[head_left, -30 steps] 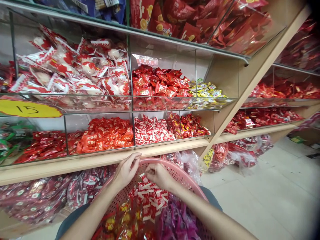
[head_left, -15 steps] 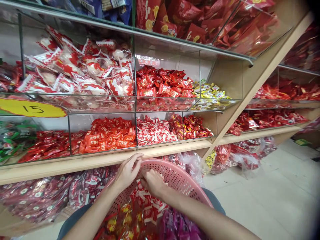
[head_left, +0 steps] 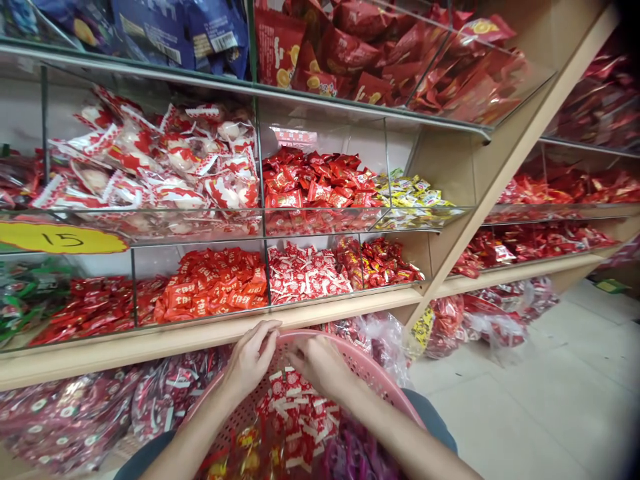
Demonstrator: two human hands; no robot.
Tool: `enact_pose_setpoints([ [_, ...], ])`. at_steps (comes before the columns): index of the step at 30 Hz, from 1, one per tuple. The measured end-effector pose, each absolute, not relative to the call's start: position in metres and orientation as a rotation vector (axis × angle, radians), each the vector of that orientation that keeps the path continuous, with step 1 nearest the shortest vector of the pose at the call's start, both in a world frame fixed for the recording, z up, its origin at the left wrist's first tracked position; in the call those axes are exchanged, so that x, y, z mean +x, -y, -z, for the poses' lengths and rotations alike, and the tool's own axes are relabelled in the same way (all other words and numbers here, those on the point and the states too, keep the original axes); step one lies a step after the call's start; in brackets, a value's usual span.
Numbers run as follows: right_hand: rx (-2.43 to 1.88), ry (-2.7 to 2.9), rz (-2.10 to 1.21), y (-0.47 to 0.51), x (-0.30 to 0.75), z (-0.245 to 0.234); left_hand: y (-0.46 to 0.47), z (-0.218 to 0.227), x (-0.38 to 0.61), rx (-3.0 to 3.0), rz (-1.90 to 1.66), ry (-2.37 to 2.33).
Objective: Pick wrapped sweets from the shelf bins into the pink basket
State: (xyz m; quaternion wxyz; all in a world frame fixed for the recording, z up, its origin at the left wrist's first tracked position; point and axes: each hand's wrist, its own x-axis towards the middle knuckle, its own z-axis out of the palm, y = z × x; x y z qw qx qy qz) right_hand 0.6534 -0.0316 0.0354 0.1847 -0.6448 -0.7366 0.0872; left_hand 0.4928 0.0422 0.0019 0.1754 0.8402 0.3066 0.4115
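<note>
A pink perforated basket [head_left: 387, 375] sits between my knees. Red and white wrapped candies [head_left: 300, 417] lie inside it, with yellow-and-red wrapped pieces [head_left: 245, 453] and purple packets [head_left: 357, 453] nearer to me. At the basket's far left rim is my left hand [head_left: 253, 357], fingers loosely bent and thumb apart, seemingly without anything in it. My right hand [head_left: 325, 363] is over the far side of the basket, just above the candies. Its fingers are curled together, and whatever they may hold is hidden.
Just beyond the basket runs a wooden shelf edge [head_left: 345, 308]. Clear-walled bins above hold red and white candies [head_left: 307, 273], orange-red packets [head_left: 213, 283] and other sweets. Bagged candies [head_left: 65, 407] lie below at left, more bags [head_left: 485, 320] on the tiled floor [head_left: 550, 393] at right.
The view has tilted up a little, so the shelves sit lower in the picture. My right hand has shifted right, away from my left, and more red and white candies show in the basket.
</note>
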Motion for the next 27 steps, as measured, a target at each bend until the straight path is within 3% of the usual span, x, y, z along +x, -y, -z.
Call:
enact_pose_setpoints([
  [8,-1.535,1.710,-0.131,0.015,0.690,-0.075,-0.037,-0.011,0.496,2.578,-1.148,-0.961],
  [13,-1.547,1.784,0.052,-0.040,0.719,-0.109,-0.036,-0.010,0.493,2.659,-1.092,-0.915],
  [19,-1.738,2.035,0.166,-0.091,0.724,-0.104,-0.038,-0.010,0.493,2.650,-1.089,-0.902],
  [27,-1.525,1.877,0.099,-0.093,0.726,-0.101,-0.039,-0.010,0.492,2.644,-1.075,-0.895],
])
